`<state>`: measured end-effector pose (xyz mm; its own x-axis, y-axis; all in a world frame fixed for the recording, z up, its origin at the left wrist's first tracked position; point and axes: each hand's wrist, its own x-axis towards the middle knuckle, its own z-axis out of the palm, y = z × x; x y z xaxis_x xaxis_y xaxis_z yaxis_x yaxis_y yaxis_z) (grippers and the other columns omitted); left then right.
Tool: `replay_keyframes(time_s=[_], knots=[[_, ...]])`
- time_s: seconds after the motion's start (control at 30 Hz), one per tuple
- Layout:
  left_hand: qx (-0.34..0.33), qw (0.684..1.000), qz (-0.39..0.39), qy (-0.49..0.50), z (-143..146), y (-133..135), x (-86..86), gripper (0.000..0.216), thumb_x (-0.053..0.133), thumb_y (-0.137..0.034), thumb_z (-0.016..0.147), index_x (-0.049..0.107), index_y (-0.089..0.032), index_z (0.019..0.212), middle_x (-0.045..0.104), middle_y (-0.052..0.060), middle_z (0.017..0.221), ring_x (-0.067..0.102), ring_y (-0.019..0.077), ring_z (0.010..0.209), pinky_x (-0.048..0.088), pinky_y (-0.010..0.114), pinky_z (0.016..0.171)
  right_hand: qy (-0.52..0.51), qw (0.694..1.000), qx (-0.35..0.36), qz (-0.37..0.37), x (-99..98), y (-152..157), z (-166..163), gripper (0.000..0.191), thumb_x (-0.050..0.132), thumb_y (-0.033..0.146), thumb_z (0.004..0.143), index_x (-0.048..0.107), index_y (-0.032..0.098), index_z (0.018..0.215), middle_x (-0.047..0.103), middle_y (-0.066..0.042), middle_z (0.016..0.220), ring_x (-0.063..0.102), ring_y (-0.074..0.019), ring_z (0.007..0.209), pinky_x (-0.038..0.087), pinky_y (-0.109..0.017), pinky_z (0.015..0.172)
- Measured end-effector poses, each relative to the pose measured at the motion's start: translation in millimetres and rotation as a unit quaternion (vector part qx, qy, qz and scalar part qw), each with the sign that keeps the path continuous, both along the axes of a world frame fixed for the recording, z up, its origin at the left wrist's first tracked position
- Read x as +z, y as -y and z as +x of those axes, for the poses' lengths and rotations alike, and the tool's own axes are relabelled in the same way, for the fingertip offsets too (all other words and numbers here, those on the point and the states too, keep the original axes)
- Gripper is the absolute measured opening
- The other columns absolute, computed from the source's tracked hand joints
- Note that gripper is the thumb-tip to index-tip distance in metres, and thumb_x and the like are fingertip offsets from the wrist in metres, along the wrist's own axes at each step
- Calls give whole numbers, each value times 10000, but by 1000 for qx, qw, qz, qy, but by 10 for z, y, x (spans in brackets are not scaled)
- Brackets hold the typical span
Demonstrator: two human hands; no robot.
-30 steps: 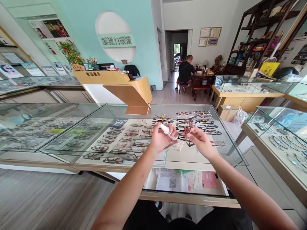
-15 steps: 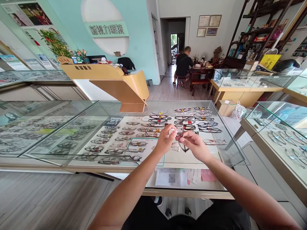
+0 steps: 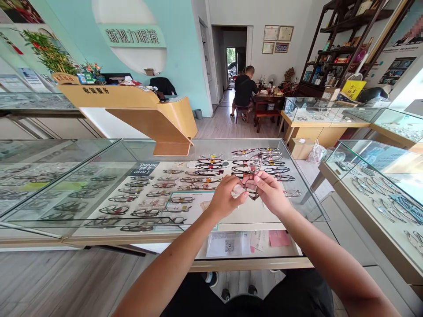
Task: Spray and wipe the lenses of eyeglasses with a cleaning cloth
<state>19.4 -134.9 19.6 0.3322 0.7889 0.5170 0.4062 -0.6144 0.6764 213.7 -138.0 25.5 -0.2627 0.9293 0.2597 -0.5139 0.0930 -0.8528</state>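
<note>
Above the glass counter, my right hand (image 3: 271, 192) grips a pair of eyeglasses (image 3: 255, 166), dark-framed with clear lenses, tilted so that one lens stands up above the fingers. My left hand (image 3: 226, 196) is closed around a crumpled white cloth (image 3: 237, 191), possibly tissue, and presses it at the lower part of the eyeglasses. Fingers hide part of the frame and the exact contact. Rows of other eyeglasses (image 3: 145, 212) lie in the glass display case (image 3: 132, 149) beneath and around my hands.
Papers with a QR code (image 3: 229, 245) and a pink slip (image 3: 279, 238) lie at the counter's near side. Another glass case (image 3: 373, 193) stands on the right. Beyond are a wooden reception desk (image 3: 132, 99) and a seated person (image 3: 243, 90) at a dark table.
The eyeglasses have turned in my right hand, one lens now higher. My left hand with the white cloth has moved slightly lower on them. The view has shifted to the right.
</note>
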Motion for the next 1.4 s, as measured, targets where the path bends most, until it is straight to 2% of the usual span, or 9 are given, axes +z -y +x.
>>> replay_keyframes(time_s=[0.17,0.3,0.4,0.5,0.63,0.8,1.0,1.27,1.4], knots=[[9,998,-27,50,-96,-53,-14,421,508,-636,990,578,-239,866,607,33,857,542,242,847,438,397,819,-8,1000,7,-3,4,15,25,238,860,476,943,736,274,970,821,-27,1039,791,-224,1011,609,-391,1018],[130,975,-36,176,-407,-276,-37,488,393,-657,1039,588,-241,876,600,30,837,545,225,787,465,378,792,-19,1000,13,-7,79,12,138,245,845,485,955,753,274,1040,820,-38,1079,800,-234,1044,622,-414,1034],[295,923,-3,246,-753,-514,-46,327,543,-541,1010,584,-228,925,631,30,896,591,218,851,506,363,873,-22,1000,18,-8,131,12,208,255,845,494,952,740,275,1028,818,-46,1087,798,-241,1064,637,-429,1029],[441,848,27,292,-1133,-729,-68,139,616,-308,954,549,-212,1030,656,36,1003,648,218,956,536,357,962,-17,1000,19,-8,147,9,236,253,838,504,954,733,281,1011,813,-44,1078,792,-237,1073,644,-414,1012],[585,752,2,303,-1566,-867,-145,249,531,-79,950,477,-199,1162,667,85,1182,690,218,1114,528,344,1056,-1,1000,8,-17,133,0,233,297,856,538,925,731,285,1018,811,-44,1078,787,-233,1049,645,-415,1018],[630,716,-47,296,-1838,-876,-296,281,469,-20,999,446,-143,1250,645,167,1275,684,228,1220,497,369,1113,-17,999,24,-22,126,-11,234,266,851,514,940,754,273,997,811,-41,1072,784,-206,1052,648,-348,976],[662,693,-89,273,-1895,-877,-376,289,547,-11,986,474,-143,1233,659,174,1260,674,278,1272,487,445,1144,-35,999,21,-30,126,-18,250,263,877,495,923,758,266,972,819,-38,1072,784,-193,1048,651,-327,956],[668,697,-78,249,-1861,-837,-358,449,598,-36,951,418,-147,1347,626,192,1340,655,294,1308,479,453,1167,-18,999,8,-39,97,-34,263,288,871,515,919,729,269,972,813,-53,1096,781,-222,1085,651,-374,996],[685,696,-14,215,-1765,-702,-222,527,623,-75,916,409,-152,1391,559,219,1396,553,357,1408,406,554,1223,-20,999,16,-32,91,-27,275,224,856,475,941,746,288,995,809,-40,1085,780,-216,1051,649,-374,986]])
